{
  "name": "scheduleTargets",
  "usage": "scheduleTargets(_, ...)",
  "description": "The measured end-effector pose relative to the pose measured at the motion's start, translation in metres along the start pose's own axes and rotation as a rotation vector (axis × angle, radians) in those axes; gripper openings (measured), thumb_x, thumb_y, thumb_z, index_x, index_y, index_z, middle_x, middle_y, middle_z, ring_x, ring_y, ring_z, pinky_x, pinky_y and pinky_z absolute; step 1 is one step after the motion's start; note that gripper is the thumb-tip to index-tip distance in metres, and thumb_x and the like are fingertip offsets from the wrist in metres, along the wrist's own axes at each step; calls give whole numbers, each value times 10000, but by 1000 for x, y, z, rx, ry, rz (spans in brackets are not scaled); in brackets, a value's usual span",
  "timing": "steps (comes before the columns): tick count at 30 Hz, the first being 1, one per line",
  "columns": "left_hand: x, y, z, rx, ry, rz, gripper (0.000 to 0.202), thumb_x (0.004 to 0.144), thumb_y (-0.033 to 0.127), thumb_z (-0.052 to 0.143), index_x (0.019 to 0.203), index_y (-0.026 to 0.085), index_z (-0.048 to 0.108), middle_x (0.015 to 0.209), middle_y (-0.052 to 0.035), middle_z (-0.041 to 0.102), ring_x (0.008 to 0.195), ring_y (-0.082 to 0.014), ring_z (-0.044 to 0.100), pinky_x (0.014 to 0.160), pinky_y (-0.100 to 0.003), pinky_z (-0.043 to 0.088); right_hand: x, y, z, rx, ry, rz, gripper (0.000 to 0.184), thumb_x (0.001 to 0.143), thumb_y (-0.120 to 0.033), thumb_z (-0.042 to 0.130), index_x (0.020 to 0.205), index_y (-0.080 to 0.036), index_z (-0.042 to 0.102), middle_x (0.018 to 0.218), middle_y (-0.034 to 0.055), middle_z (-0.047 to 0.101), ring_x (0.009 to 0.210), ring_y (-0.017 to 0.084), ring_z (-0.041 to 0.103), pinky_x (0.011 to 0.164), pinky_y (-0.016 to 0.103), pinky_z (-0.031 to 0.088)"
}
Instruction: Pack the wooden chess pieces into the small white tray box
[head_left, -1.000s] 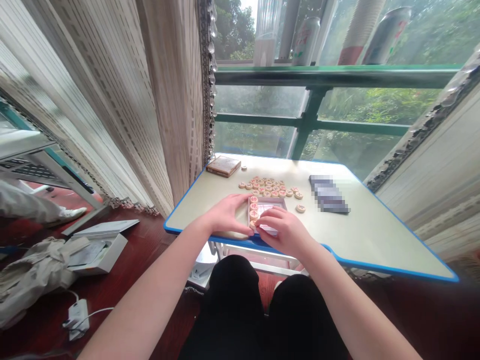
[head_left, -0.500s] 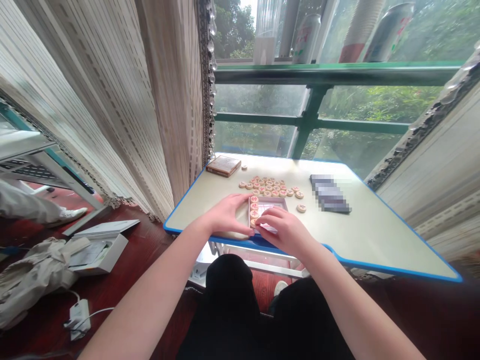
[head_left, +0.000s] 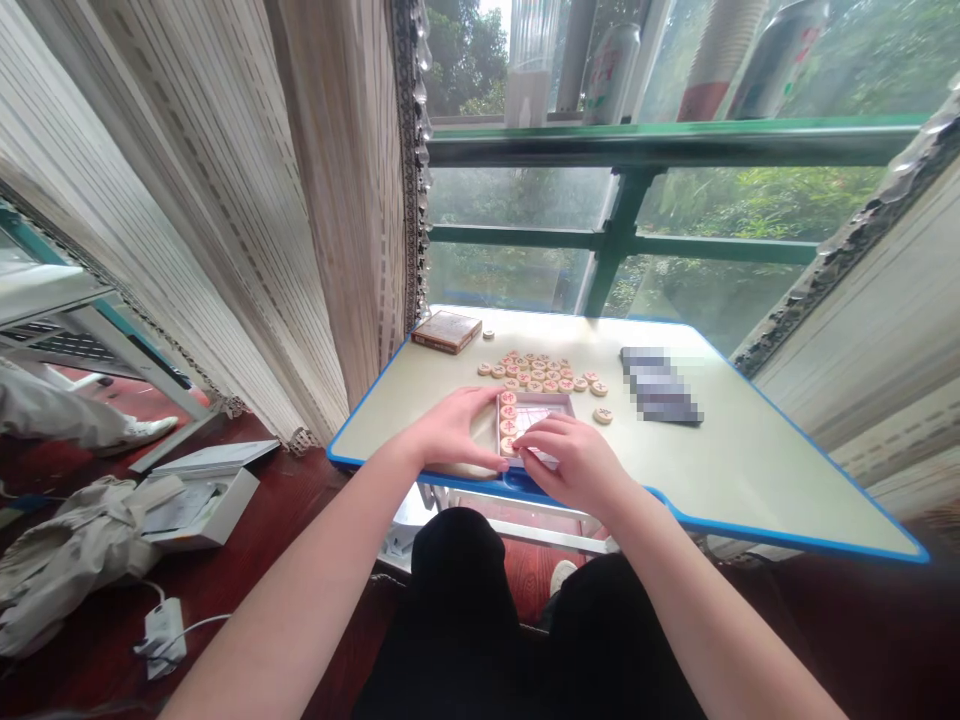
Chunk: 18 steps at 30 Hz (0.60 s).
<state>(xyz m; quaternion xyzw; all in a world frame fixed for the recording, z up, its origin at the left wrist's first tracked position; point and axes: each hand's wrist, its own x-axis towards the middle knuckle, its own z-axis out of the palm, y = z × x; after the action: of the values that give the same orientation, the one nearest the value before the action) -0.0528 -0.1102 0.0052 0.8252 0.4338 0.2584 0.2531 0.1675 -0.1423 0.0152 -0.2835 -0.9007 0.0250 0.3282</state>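
A small shallow box (head_left: 551, 403) lies at the near edge of a cream table with a blue rim (head_left: 720, 470). A column of round wooden chess pieces (head_left: 508, 420) with red characters fills its left side. My left hand (head_left: 452, 430) rests against the box's left wall, fingers curled round it. My right hand (head_left: 574, 462) covers the box's near part, fingertips pinched over a piece at the bottom of the column. Several loose chess pieces (head_left: 541, 373) lie in a cluster beyond the box. One single piece (head_left: 602, 415) lies to the box's right.
A brown box lid (head_left: 447, 331) sits at the table's far left corner and a blurred dark stack (head_left: 660, 385) at the right. Curtains hang at left, a green-framed window behind. White boxes (head_left: 199, 490), a charger (head_left: 163, 632) and cloth lie on the red floor at left.
My right hand has edged slightly left and nearer within the box; the left hand stays against the box's side. The view shifted a little.
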Motion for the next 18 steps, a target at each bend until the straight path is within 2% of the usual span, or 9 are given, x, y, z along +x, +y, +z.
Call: scheduleTargets(18,0,2,1,22,11,-5,1075,478,554,804,1404,214,377,1403,-125,442,1296,-337,380,1091,-471,304,-1,2,-1,29,-17,-13,143,828,-139,527,829,-189,661,785,65,686,755,183,605,695,327,508)
